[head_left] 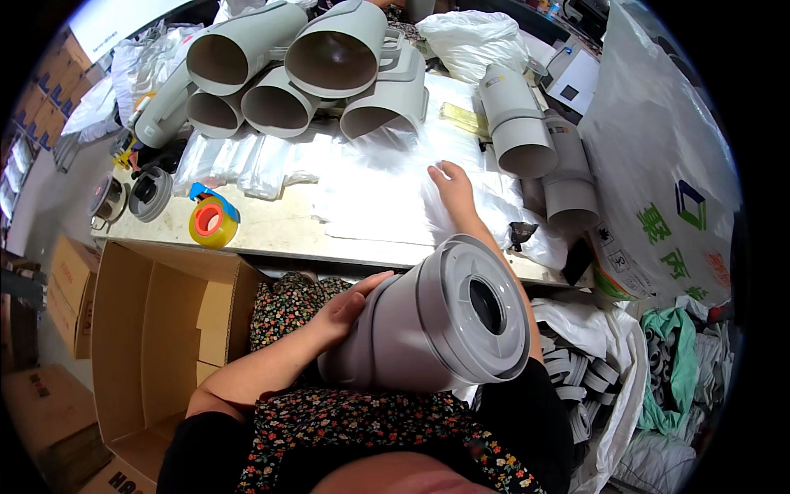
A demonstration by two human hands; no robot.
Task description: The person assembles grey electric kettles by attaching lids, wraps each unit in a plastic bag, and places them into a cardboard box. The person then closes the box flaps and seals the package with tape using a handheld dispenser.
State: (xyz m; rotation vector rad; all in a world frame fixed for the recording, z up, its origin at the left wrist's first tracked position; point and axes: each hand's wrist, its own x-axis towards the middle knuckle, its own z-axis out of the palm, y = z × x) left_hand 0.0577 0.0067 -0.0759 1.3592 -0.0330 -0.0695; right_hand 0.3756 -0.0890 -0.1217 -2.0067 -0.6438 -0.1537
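Note:
A large grey plastic cylinder point(399, 329) with a ringed lid and a round dark hole in its end lies tilted across my lap. My left hand point(341, 317) grips its left side, the fingers partly behind it. Beyond the cylinder, my right hand point(454, 193) reaches over the table, fingers apart, at the edge of a stack of clear plastic bags point(374, 202). Whether its fingertips touch the top bag I cannot tell. The cylinder hides part of my right forearm.
Several open grey jugs point(333, 62) are piled at the back; two more grey vessels point(522, 144) lie at the right. A tape roll point(214, 222) and grey lid point(150, 194) sit left. An open carton point(169, 329) stands beside me, a sack of grey parts point(580, 379) opposite.

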